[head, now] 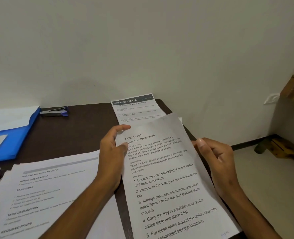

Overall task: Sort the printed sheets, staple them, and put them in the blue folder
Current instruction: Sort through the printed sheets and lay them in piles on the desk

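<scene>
You hold one printed sheet (170, 176), the "Guest Tray Preparation" page, lifted a little above the right part of the table (84, 131). Your left hand (111, 152) pinches its upper left edge, thumb on top and fingers (124, 127) curled at the corner. Your right hand (216, 157) grips the right edge, fingers folded behind the paper, so both hands are closed on the same sheet.

The paper is light and soft, and I think it will bend or crease if you pull with one hand only. Better to keep hold on two opposite edges, near the top, and let it slide flat onto its pile.

Under it lies another sheet (136, 107) titled "Dressing Table". A pile of sheets (53, 190) is at your left, near the table front. The blue folder (13, 133) lies open at the far left, and the stapler (54, 111) just beside it, by the wall.

The right table edge is very near your right hand, so a sheet put down there may hang over. The dark middle of the table gives more room.
</scene>
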Tool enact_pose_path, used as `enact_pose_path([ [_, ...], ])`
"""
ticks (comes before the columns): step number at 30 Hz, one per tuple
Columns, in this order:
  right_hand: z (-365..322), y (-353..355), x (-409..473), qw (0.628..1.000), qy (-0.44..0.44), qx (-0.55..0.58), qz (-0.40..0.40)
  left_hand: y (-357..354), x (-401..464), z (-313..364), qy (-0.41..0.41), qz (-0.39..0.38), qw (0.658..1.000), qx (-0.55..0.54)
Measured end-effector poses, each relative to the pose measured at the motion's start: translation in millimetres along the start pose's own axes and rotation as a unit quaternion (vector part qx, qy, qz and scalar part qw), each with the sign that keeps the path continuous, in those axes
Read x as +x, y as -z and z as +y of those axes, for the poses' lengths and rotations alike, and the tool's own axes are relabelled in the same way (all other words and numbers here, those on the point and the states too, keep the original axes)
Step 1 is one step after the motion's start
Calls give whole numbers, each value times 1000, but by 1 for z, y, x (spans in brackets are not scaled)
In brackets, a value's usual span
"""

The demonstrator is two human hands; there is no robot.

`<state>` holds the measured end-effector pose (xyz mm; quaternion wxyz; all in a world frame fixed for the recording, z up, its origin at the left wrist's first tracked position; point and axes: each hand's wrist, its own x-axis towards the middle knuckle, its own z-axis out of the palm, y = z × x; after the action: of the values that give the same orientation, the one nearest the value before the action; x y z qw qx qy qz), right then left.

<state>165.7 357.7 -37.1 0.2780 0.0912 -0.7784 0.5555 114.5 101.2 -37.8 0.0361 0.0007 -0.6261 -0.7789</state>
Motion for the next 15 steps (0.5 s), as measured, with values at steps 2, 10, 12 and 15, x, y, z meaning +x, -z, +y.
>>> enact_pose_path([
  [2, -6, -2, -1, 998, -9, 46, -33, 0, 0, 0, -1, 3, 1000, 8],
  [10, -5, -5, -3, 997, -18, 26, -69, 0, 1, -1, 10, 11, 1000, 24],
  [12, -3, -3, -3, 998, -10, 10, -68, 0, 0, -1, 11, 11, 1000, 22],
  [15, 1, -4, -5, 997, -4, 7, -76, 0, 1, -1, 12, 16, 1000, 23],
])
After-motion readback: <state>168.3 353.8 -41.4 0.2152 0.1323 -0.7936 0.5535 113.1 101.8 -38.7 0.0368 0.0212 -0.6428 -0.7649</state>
